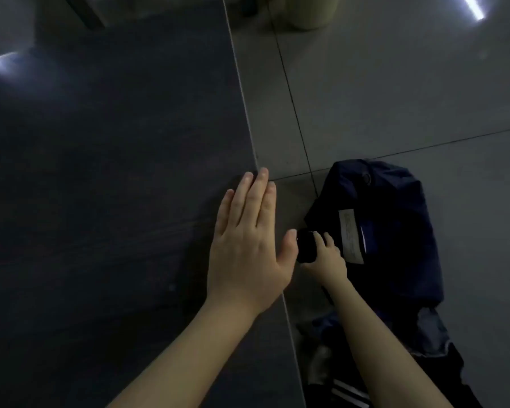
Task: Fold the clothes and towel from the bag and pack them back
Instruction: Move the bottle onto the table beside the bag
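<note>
No text I can read anywhere. One label noted: a pale, upright rectangular patch (pixel 351 235) on the dark blue cloth (pixel 395 231) lying on the floor. Faint rows of print run along it, too blurred to make out any letter, number or brand. A narrow white tab (pixel 363 237) sits just beside the patch's right edge; I cannot tell whether it is printed. The label lies just past the fingers of my right hand (pixel 324 257), which grips a dark fold of that cloth.

Dark tabletop (pixel 100 172) wide open left; tiled floor (pixel 395 98) open beyond bag (pixel 395 231); clothes heap (pixel 348 390) crowds near floor.
</note>
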{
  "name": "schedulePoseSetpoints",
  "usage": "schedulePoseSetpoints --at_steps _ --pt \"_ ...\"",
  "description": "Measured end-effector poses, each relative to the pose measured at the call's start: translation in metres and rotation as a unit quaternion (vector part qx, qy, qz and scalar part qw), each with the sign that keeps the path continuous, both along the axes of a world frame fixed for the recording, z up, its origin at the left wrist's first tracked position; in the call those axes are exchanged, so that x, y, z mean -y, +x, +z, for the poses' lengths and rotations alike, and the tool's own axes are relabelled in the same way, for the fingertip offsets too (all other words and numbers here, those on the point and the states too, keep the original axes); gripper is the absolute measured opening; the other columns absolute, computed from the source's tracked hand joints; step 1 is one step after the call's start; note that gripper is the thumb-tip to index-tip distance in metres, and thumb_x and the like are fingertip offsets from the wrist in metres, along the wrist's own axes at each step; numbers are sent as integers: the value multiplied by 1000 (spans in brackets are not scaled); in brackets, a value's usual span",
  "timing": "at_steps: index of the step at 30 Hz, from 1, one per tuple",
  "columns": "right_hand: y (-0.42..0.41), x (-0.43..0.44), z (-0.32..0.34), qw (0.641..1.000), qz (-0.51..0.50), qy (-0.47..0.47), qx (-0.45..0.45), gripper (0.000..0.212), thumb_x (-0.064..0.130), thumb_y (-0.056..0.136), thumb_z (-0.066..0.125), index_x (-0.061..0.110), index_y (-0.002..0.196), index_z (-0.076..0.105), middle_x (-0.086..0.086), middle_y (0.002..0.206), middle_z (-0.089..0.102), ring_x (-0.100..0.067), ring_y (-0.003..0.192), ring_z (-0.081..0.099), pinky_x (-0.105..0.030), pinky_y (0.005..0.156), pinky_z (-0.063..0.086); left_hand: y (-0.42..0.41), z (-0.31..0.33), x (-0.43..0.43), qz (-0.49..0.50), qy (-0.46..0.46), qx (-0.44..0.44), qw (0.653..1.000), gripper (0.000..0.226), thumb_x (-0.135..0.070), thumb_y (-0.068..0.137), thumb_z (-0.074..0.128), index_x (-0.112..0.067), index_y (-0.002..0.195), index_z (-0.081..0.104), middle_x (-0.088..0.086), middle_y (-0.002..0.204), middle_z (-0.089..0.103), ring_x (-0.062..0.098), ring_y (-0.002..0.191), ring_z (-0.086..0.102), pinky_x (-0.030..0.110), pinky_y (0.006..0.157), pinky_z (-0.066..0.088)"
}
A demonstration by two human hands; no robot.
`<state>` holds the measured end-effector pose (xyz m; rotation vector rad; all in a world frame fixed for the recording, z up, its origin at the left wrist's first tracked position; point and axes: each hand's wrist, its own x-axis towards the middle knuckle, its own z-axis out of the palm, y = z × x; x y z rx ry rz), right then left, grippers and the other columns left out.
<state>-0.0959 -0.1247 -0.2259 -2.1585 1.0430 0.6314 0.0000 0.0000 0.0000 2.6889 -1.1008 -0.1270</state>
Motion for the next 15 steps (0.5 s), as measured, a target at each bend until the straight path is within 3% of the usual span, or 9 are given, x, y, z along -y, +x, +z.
schedulePoseSetpoints --at_steps 4,9,15 --pt "7 -6 -12 999 -24 -23 0 97 40 75 73 26 149 12 -10 153 14 -36 132 29 -47 100 37 1 -3 0 10 -11 24 1000 67 -43 90 33 -4 145 33 9 156 23 20 145 16 38 118 13" --pt "7 -13 -38 996 -68 -37 49 101 34 69 80 29 147 16 -10 155 6 -40 132 28 -50 99 39 -1 -7 -1 8 -6 44 999 70 -44 88 29 -5 147 29 7 157 21 19 146 14 38 119 12" --pt "9 -20 -56 989 -100 -46 95 95 33 64 83 25 139 25 -19 145 16 -44 124 34 -45 91 44 -2 -10 -2 4 -10 52 999 71 -45 88 26 -7 148 27 5 158 18 17 147 10 35 119 9"
